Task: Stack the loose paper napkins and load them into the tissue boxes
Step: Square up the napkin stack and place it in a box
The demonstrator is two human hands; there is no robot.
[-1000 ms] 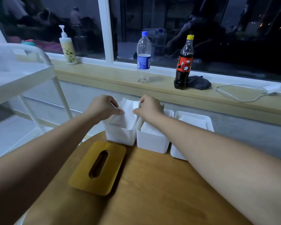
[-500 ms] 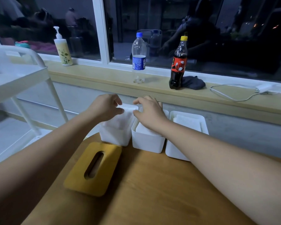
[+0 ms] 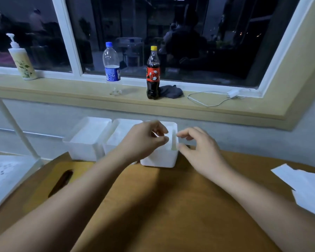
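Observation:
Three white tissue boxes stand in a row at the table's far edge: the left box (image 3: 84, 148), the middle box (image 3: 116, 128) and the right box (image 3: 160, 159). White napkins lie inside them. My left hand (image 3: 145, 140) hovers over the right box, thumb and forefinger pinched on a napkin edge there. My right hand (image 3: 198, 148) is just right of that box, its fingers loosely curled, fingertip and thumb touching the box's right wall. Loose napkins (image 3: 309, 188) lie at the table's right edge. A wooden slotted lid (image 3: 62, 177) lies flat on the left, partly hidden by my left forearm.
The round wooden table (image 3: 171, 206) ends just behind the boxes. Beyond it a window sill holds a pump bottle (image 3: 22, 60), a water bottle (image 3: 112, 68), a cola bottle (image 3: 153, 73), a dark cloth and a white cable (image 3: 207, 100). A white trolley (image 3: 5, 171) stands at the left.
Both hands moved from the left box to the right box. The napkin that stuck out of the left box now lies down inside it. The loose napkins have come into view.

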